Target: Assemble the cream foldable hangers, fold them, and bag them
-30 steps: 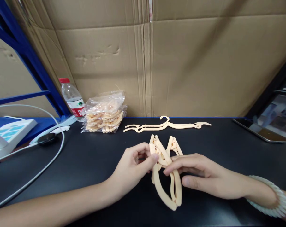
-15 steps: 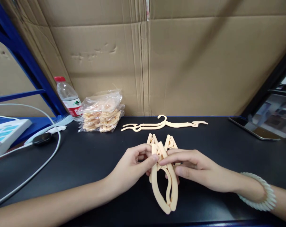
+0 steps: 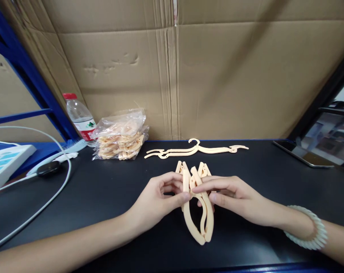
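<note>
A cream folding clothes hanger point(image 3: 209, 227), folded up, stands tilted between my hands with its arms pointing toward me. My left hand point(image 3: 160, 193) pinches its left side, thumb in front and fingers curled behind. On the other side, my right hand point(image 3: 236, 194) has its fingers and thumb closed on the right arm. Just behind, the tops of folded hangers point(image 3: 205, 169) show; my fingers and the front hanger cover their lower parts. Farther back, unfolded hangers point(image 3: 214, 150) lie on the black table point(image 3: 117, 201), one hook sticking up.
Clear plastic bags of hangers point(image 3: 120, 140) are piled at the back left, beside a red-capped bottle point(image 3: 80, 117). A white cable point(image 3: 66, 182) loops near a power strip point(image 3: 14, 163) on the left. A phone-like dark slab point(image 3: 303, 153) lies back right, before the cardboard wall point(image 3: 231, 76).
The top ends of the held hanger have spread apart, and its lower tip has risen slightly. Both hands stay on it. The view has shifted a little.
</note>
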Tool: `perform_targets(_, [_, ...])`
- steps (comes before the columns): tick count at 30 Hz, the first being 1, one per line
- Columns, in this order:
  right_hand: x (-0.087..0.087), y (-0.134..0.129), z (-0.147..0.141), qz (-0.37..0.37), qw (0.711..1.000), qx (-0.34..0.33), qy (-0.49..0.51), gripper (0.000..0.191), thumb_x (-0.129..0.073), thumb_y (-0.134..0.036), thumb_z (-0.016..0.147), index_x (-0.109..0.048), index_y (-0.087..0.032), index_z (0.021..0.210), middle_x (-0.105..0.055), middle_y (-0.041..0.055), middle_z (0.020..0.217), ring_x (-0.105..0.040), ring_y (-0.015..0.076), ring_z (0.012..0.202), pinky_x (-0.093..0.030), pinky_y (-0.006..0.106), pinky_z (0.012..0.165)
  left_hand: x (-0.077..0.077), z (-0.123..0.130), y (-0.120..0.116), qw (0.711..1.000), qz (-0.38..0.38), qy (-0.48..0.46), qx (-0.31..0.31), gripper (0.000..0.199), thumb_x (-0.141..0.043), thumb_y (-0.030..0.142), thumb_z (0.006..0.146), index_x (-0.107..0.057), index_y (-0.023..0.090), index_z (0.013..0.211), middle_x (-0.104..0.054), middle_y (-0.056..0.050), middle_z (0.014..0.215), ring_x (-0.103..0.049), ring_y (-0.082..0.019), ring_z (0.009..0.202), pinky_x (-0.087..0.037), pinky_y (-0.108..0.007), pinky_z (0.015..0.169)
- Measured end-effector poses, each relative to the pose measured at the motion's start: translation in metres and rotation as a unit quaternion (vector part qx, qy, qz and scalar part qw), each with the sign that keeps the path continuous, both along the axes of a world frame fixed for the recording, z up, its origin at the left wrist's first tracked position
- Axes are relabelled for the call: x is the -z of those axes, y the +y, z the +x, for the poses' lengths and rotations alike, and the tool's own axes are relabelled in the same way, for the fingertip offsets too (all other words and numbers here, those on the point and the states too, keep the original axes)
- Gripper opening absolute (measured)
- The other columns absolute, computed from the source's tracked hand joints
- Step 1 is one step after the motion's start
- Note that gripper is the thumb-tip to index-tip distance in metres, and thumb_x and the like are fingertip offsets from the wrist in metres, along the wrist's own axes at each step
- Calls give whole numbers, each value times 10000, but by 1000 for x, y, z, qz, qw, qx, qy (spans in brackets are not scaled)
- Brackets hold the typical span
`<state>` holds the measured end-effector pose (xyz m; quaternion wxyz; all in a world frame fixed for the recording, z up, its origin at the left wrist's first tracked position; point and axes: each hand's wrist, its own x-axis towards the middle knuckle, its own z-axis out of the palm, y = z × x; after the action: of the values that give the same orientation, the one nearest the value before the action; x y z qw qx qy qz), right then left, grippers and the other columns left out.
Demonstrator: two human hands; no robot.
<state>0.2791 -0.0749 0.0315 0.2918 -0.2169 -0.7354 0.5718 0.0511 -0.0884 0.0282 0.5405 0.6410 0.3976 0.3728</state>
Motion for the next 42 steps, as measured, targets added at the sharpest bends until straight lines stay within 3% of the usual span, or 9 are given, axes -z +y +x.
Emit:
perform_targets(15, [1, 1, 3, -17, 999, -23, 16, 303, -557, -277, 943, -628, -280, 1238, -593, 67, 1236, -620, 195, 1058, -454, 391, 995, 0, 1, -2, 999, 1, -21, -25, 283, -725, 287, 756, -615, 142, 972, -666, -62, 902, -646, -206, 874, -537, -349, 816])
perform_targets(17, [0, 7, 10, -31, 999, 15, 34, 319, -610, -297, 908, -638, -268, 1224, -619, 71, 1232, -595, 219, 1118, -448, 396, 1004, 1, -1, -1, 999, 23, -10, -42, 303, -707, 294, 769, -610, 158, 1022, -661, -67, 971, -640, -203, 899, -547, -348, 825])
perform_targets(20, [-4, 26, 29, -39, 985, 160, 61, 318, -691, -347, 835, -692, -240, 1134, -649, 74, 1210, -625, 230, 1069, -469, 386, 981, 3, -7, 0, 991, 102, 47, -68, 270, -635, 281, 829, -604, 200, 1084, -641, -62, 1071, -627, -198, 965, -550, -343, 852])
perform_targets(22, [-6, 40, 44, -37, 967, 250, 13, 342, -709, -411, 795, -723, -197, 1061, -686, 93, 1131, -659, 243, 975, -503, 400, 928, 4, -13, -1, 970, 201, 124, -54, 239, -581, 247, 869, -601, 225, 1106, -632, -56, 1119, -608, -195, 1032, -521, -351, 917])
perform_targets(24, [-7, 52, 54, -34, 956, 277, -88, 395, -698, -468, 772, -734, -156, 1013, -713, 111, 1037, -670, 268, 917, -527, 424, 867, 4, -16, -2, 933, 295, 207, -16, 251, -545, 221, 890, -593, 242, 1135, -616, -54, 1188, -571, -200, 1117, -478, -365, 982])
perform_targets(28, [-5, 58, 58, 46, 950, 226, -209, 357, -618, -469, 820, -734, -152, 937, -719, 93, 1004, -643, 283, 990, -499, 409, 895, 5, -14, -12, 869, 353, 340, 67, 445, -588, 322, 868, -507, 269, 1303, -470, -55, 1433, -384, -270, 1345, -343, -477, 1106])
perform_targets(31, [-4, 50, 54, 121, 944, 180, -247, 353, -528, -446, 887, -711, -169, 1008, -701, 73, 1053, -626, 260, 1008, -483, 379, 898, 10, -9, -20, 844, 355, 385, 112, 700, -635, 479, 809, -379, 279, 1428, -321, -42, 1538, -252, -326, 1416, -158, -574, 1155])
perform_targets(37, [-8, 36, 56, 194, 921, 131, -312, 440, -467, -473, 934, -583, -227, 1280, -670, 52, 1081, -615, 216, 889, -490, 337, 786, 16, -6, -23, 858, 327, 367, 149, 780, -582, 583, 814, -283, 301, 1477, -302, -33, 1535, -226, -352, 1419, -51, -592, 1152])
perform_targets(42, [-14, 32, 60, 194, 895, 167, -365, 471, -480, -452, 922, -543, -218, 1326, -653, 60, 932, -569, 177, 728, -476, 301, 655, 18, -7, -22, 869, 321, 348, 143, 780, -613, 557, 803, -292, 317, 1472, -318, -32, 1528, -221, -359, 1417, -40, -592, 1152])
